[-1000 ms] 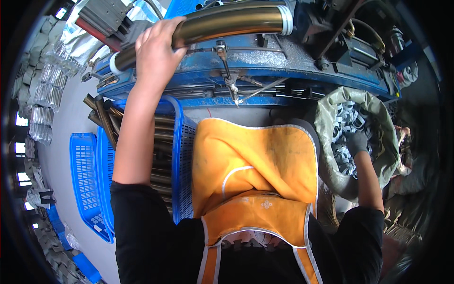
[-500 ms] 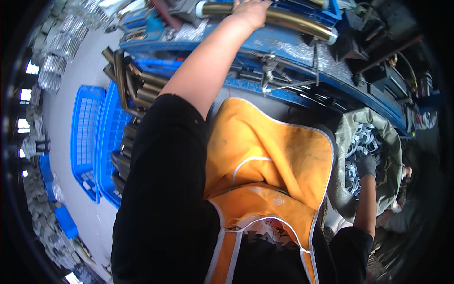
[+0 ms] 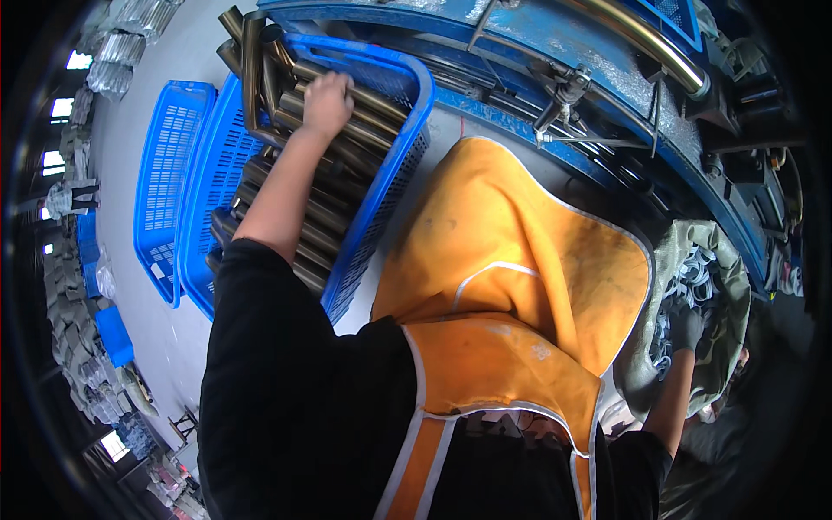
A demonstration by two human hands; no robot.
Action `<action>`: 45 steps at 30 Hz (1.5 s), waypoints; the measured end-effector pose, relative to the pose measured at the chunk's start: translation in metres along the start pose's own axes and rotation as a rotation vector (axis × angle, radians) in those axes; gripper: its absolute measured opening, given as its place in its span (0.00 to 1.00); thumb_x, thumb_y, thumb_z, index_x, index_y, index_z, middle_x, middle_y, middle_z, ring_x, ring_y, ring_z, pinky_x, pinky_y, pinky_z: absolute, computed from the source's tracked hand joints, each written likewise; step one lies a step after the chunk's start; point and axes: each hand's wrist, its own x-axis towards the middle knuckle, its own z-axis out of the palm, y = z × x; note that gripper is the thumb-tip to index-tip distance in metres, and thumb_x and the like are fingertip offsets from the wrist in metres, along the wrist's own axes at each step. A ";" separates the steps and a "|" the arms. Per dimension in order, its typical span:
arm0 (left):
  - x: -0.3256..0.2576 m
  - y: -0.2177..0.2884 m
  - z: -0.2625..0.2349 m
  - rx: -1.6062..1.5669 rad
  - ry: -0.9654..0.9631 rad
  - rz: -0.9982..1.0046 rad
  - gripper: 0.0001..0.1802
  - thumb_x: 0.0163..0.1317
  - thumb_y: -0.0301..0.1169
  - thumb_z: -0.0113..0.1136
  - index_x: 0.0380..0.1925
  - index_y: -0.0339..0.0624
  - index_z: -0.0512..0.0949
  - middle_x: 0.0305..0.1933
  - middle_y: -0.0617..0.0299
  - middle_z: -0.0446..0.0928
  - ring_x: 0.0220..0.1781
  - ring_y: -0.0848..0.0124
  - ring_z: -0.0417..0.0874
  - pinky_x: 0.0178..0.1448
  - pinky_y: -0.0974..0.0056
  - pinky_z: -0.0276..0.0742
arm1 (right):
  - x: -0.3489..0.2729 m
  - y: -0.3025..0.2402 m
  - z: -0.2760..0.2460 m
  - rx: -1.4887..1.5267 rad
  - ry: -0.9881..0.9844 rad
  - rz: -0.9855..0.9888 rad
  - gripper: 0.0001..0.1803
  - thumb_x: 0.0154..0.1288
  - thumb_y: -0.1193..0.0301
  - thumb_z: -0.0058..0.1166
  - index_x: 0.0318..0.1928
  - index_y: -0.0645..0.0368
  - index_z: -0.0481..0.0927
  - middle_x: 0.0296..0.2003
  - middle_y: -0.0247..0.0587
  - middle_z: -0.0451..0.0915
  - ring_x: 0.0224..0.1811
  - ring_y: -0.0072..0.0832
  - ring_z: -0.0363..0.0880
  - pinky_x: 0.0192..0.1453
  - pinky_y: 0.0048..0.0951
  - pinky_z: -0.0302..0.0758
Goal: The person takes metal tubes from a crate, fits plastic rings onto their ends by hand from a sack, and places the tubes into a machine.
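My bare left hand (image 3: 328,103) reaches into a blue plastic basket (image 3: 419,108), fingers curled over one of the bronze-coloured metal tubes (image 3: 368,108) piled in it. Several of these tubes are bent or stick up at the basket's far left corner. On my right, a grey-gloved right hand (image 3: 687,328) is down inside an olive woven sack (image 3: 724,299), among loose light-grey ring-like parts (image 3: 693,273). Its fingertips are hidden among those parts. A longer bronze tube (image 3: 646,35) with a pale end ring lies on the blue workbench (image 3: 511,35).
A second blue basket (image 3: 173,165) stands left of the full one. A metal clamp-like fitting (image 3: 568,91) juts from the bench's near side. My orange apron (image 3: 511,234) spreads between the basket and the sack. Stacked bundles (image 3: 117,56) line the far left.
My left hand has left the tube on the bench and moved left and nearer, into the basket of tubes. My right hand stays in the sack. The view has turned toward the left.
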 end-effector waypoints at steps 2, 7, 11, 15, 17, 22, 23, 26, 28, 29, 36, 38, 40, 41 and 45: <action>-0.032 -0.008 0.031 0.054 -0.303 -0.044 0.24 0.52 0.29 0.65 0.53 0.51 0.77 0.56 0.57 0.78 0.62 0.55 0.75 0.66 0.49 0.69 | -0.005 0.002 0.006 -0.007 0.035 0.035 0.19 0.63 0.56 0.57 0.48 0.53 0.85 0.43 0.58 0.81 0.49 0.54 0.79 0.54 0.50 0.75; -0.062 0.001 0.092 0.167 -0.632 -0.073 0.40 0.58 0.28 0.60 0.73 0.56 0.62 0.79 0.63 0.56 0.82 0.55 0.49 0.82 0.48 0.44 | -0.016 -0.012 -0.002 0.069 0.114 -0.051 0.17 0.69 0.57 0.50 0.39 0.57 0.84 0.36 0.58 0.81 0.43 0.53 0.78 0.47 0.51 0.73; -0.042 0.015 0.082 0.275 -0.686 -0.046 0.33 0.59 0.28 0.60 0.67 0.58 0.72 0.70 0.58 0.65 0.77 0.56 0.57 0.83 0.49 0.40 | -0.024 -0.012 -0.006 0.159 0.178 -0.019 0.16 0.70 0.59 0.51 0.38 0.60 0.82 0.37 0.56 0.79 0.42 0.53 0.77 0.47 0.49 0.73; -0.038 0.016 0.068 0.318 -0.754 -0.056 0.37 0.52 0.33 0.69 0.66 0.54 0.70 0.69 0.56 0.66 0.75 0.57 0.61 0.82 0.45 0.41 | -0.019 0.014 0.008 0.291 0.228 0.039 0.19 0.71 0.62 0.52 0.47 0.67 0.80 0.51 0.59 0.77 0.54 0.51 0.77 0.57 0.46 0.74; -0.039 0.007 0.061 0.277 -0.774 -0.036 0.39 0.51 0.34 0.71 0.66 0.54 0.69 0.68 0.56 0.67 0.74 0.57 0.63 0.82 0.44 0.43 | -0.017 0.024 0.020 0.376 0.293 0.004 0.21 0.72 0.62 0.51 0.52 0.70 0.79 0.54 0.59 0.77 0.58 0.49 0.76 0.60 0.44 0.73; -0.059 -0.018 0.015 0.082 -0.417 -0.039 0.41 0.49 0.42 0.74 0.64 0.53 0.69 0.58 0.52 0.71 0.63 0.52 0.76 0.71 0.47 0.67 | -0.018 0.008 0.014 1.566 0.459 0.218 0.25 0.76 0.65 0.48 0.64 0.71 0.70 0.58 0.59 0.76 0.64 0.42 0.74 0.62 0.38 0.75; -0.064 -0.024 0.007 -0.064 -0.275 -0.136 0.40 0.49 0.42 0.73 0.63 0.52 0.70 0.57 0.50 0.71 0.59 0.49 0.77 0.65 0.47 0.73 | -0.022 -0.007 -0.008 1.619 0.477 0.120 0.23 0.76 0.68 0.47 0.65 0.69 0.70 0.60 0.56 0.75 0.63 0.42 0.74 0.62 0.36 0.76; -0.059 -0.010 -0.027 -0.250 0.057 -0.131 0.38 0.49 0.38 0.74 0.62 0.49 0.70 0.56 0.48 0.72 0.53 0.46 0.80 0.53 0.49 0.81 | -0.040 -0.060 -0.098 0.675 0.672 -0.242 0.20 0.79 0.67 0.42 0.63 0.67 0.73 0.55 0.45 0.77 0.59 0.36 0.77 0.62 0.39 0.77; -0.049 0.036 -0.071 -0.363 0.097 0.005 0.36 0.49 0.33 0.74 0.60 0.45 0.71 0.53 0.47 0.77 0.56 0.46 0.79 0.55 0.52 0.79 | -0.049 -0.099 -0.125 1.940 0.354 -0.253 0.19 0.81 0.67 0.38 0.60 0.66 0.73 0.50 0.39 0.76 0.52 0.26 0.77 0.64 0.37 0.75; -0.047 0.067 -0.096 -0.434 0.044 0.037 0.36 0.49 0.33 0.73 0.60 0.45 0.71 0.53 0.46 0.78 0.55 0.47 0.80 0.55 0.54 0.79 | -0.054 -0.119 -0.140 1.881 0.420 -0.340 0.19 0.81 0.65 0.39 0.60 0.66 0.72 0.50 0.39 0.75 0.52 0.25 0.77 0.65 0.37 0.74; -0.068 0.244 -0.186 -0.745 -0.444 0.475 0.36 0.52 0.33 0.74 0.62 0.43 0.71 0.54 0.48 0.79 0.55 0.51 0.82 0.58 0.56 0.77 | -0.095 -0.236 -0.197 2.099 -0.007 -0.502 0.31 0.66 0.58 0.63 0.62 0.59 0.68 0.54 0.40 0.78 0.53 0.25 0.77 0.59 0.29 0.74; -0.073 0.260 -0.184 -0.734 -0.493 0.532 0.36 0.52 0.35 0.74 0.62 0.44 0.71 0.53 0.49 0.79 0.54 0.50 0.81 0.57 0.54 0.78 | -0.106 -0.239 -0.203 2.037 -0.026 -0.519 0.38 0.63 0.55 0.67 0.65 0.60 0.64 0.56 0.41 0.76 0.54 0.26 0.76 0.60 0.29 0.74; -0.076 0.264 -0.182 -0.713 -0.536 0.578 0.36 0.52 0.35 0.73 0.62 0.45 0.70 0.53 0.49 0.79 0.54 0.50 0.81 0.57 0.54 0.78 | -0.110 -0.230 -0.204 2.008 -0.049 -0.524 0.40 0.61 0.55 0.68 0.66 0.60 0.65 0.58 0.40 0.74 0.55 0.26 0.75 0.62 0.29 0.73; -0.078 0.266 -0.182 -0.690 -0.572 0.611 0.36 0.53 0.35 0.73 0.62 0.45 0.70 0.53 0.50 0.79 0.54 0.50 0.81 0.57 0.53 0.78 | -0.110 -0.225 -0.200 1.910 -0.029 -0.556 0.39 0.60 0.56 0.68 0.65 0.60 0.67 0.58 0.40 0.74 0.57 0.26 0.74 0.62 0.30 0.72; -0.083 0.278 -0.179 -0.635 -0.656 0.629 0.36 0.52 0.35 0.73 0.62 0.45 0.70 0.53 0.50 0.79 0.53 0.51 0.81 0.56 0.53 0.78 | -0.104 -0.209 -0.193 1.548 0.127 -0.731 0.33 0.59 0.58 0.66 0.61 0.60 0.74 0.59 0.44 0.73 0.61 0.35 0.73 0.66 0.35 0.70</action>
